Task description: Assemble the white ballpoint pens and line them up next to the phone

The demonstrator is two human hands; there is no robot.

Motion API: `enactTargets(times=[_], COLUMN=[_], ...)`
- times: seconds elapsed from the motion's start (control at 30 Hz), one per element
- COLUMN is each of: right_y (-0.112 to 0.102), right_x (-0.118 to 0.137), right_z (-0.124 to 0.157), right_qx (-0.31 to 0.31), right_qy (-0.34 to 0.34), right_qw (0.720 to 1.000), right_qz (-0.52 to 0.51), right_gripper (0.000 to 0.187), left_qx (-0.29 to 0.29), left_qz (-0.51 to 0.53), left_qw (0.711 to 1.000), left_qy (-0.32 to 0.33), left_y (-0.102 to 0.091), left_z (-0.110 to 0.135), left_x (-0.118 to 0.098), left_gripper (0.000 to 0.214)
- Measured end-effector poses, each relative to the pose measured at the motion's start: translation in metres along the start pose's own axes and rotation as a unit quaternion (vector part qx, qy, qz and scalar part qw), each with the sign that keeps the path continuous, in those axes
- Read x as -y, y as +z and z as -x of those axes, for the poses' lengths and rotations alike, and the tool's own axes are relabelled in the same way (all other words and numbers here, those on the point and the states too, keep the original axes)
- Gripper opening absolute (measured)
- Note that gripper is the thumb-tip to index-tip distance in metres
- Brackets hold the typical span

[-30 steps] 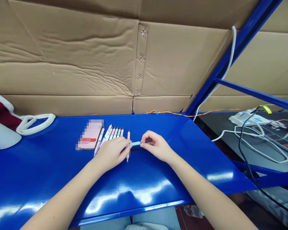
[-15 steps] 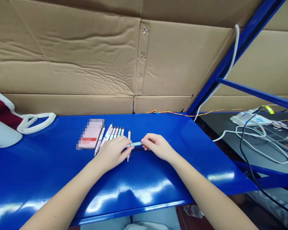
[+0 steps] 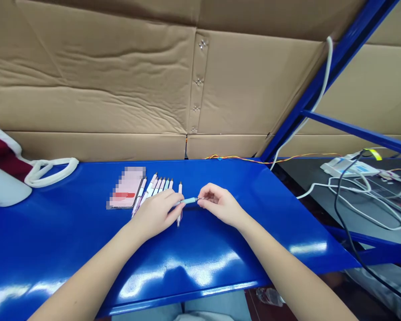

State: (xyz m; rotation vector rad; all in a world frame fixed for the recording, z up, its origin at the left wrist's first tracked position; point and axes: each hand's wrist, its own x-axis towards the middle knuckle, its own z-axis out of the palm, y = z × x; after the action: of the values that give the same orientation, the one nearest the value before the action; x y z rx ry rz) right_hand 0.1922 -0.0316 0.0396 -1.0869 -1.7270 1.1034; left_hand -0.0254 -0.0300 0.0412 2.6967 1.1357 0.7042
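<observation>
Your left grip [image 3: 155, 213] closed on pale-blue pen [image 3: 189, 201]; your right grip [image 3: 219, 204] pinching near its metal tip. Long axis runs sideways between hands, over blue surface [image 3: 240, 178], tip nearer right. Row of pens [image 3: 158, 185] just beyond left grip.

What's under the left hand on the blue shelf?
A row of slim white-and-pink pens runs beneath the left hand; their lower ends are covered and cannot be seen.

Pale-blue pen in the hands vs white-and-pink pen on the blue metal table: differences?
The pale-blue pen is held between the left hand and right hand, while the white-and-pink pen lies on the blue metal table. The pale-blue pen runs crosswise; the white-and-pink pen points away from the person. Both are slim pens.
</observation>
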Motion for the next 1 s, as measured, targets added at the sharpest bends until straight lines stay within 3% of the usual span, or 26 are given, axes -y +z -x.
enactTargets(times=[0.37, 0.63, 0.77, 1.0], right_y=[-0.015, -0.028, -0.026, -0.025], right_x=[-0.003, -0.008, -0.011, -0.015], right_z=[-0.004, -0.008, -0.009, -0.008], right_qx=[-0.016, -0.067, -0.059, -0.025], right_qy=[0.024, 0.024, 0.017, 0.021], right_qw=[0.999, 0.995, 0.993, 0.992], right_qz=[0.043, 0.074, 0.098, 0.122], right_gripper=[0.010, 0.013, 0.012, 0.013], left_qx=[0.015, 0.111, 0.152, 0.131], left_qz=[-0.021, 0.040, -0.029, -0.131], left_qw=[0.999, 0.978, 0.976, 0.973], left_qy=[-0.030, -0.171, -0.153, -0.138], left_y=[-0.004, 0.004, 0.019, 0.019], left_z=[-0.001, 0.002, 0.002, 0.001], left_x=[-0.001, -0.038, -0.044, -0.026], left_gripper=[0.026, 0.019, 0.017, 0.021])
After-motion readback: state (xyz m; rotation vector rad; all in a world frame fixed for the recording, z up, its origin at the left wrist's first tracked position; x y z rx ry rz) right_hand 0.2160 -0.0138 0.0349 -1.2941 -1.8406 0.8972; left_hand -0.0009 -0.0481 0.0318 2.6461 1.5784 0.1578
